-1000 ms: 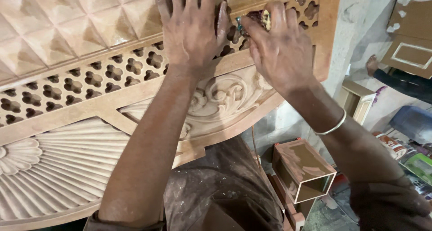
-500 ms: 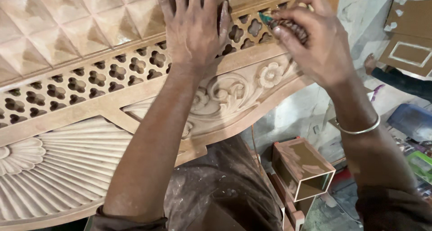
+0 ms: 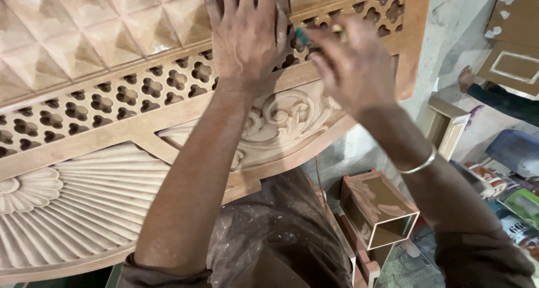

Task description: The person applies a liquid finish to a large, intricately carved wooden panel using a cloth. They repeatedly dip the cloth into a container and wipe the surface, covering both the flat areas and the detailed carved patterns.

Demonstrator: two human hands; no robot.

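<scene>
Head cam: left hand (image 3: 247, 35) flat, fingers spread, on carved panel (image 3: 101, 97) top centre; right hand (image 3: 351, 63) beside it pinches a small tool (image 3: 303, 36).

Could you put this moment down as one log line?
left hand: flat on carved wooden panel | right hand: small green-tipped tool at lattice holes | hollow wooden box: below

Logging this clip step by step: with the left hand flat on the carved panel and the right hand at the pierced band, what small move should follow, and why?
Probably bring the right hand slightly left, so its small green-tipped tool meets the quatrefoil fretwork band. The tool tip sits just beside the left hand, which lies flat on the carved wooden panel as if bracing it. The right hand is blurred, so its grip is unclear.
</scene>
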